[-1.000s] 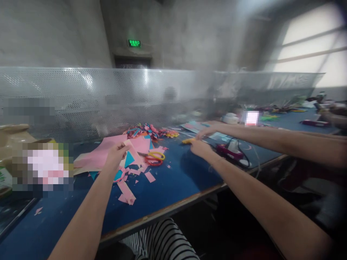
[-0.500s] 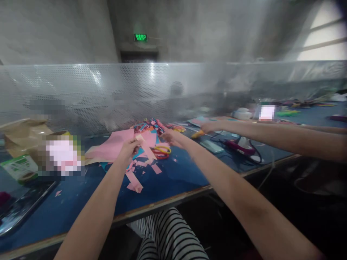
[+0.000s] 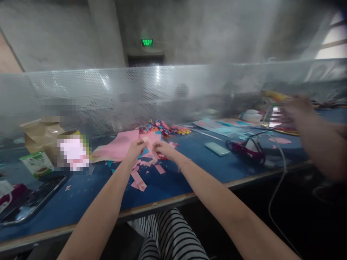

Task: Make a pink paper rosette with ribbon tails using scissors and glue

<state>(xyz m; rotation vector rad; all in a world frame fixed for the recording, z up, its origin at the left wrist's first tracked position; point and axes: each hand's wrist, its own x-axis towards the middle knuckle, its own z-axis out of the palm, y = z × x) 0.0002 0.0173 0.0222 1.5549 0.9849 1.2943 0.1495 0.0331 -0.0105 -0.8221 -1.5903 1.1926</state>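
1. Pink paper strip (image 3: 149, 143): raised before you, between both your hands, above the blue table (image 3: 176, 180).
2. Your left hand (image 3: 135, 148): thumb and fingers clamped on the strip's upper end.
3. Your right hand (image 3: 165, 149): fingertips pinched together on the strip's right edge.
4. Pink sheet (image 3: 121, 144): lies on the table, just beyond your left hand.
5. Paper scraps (image 3: 139, 181): scattered nearer you.
6. Co-worker's hand (image 3: 302, 105): far right, blurred.

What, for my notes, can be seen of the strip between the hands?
The strip is narrow, pink, paler at its upper end, and looks like paper. It slants down rightward above the table. The left hand pinches it near the top; the right hand seems to grip its other side. Its lower end is unclear.
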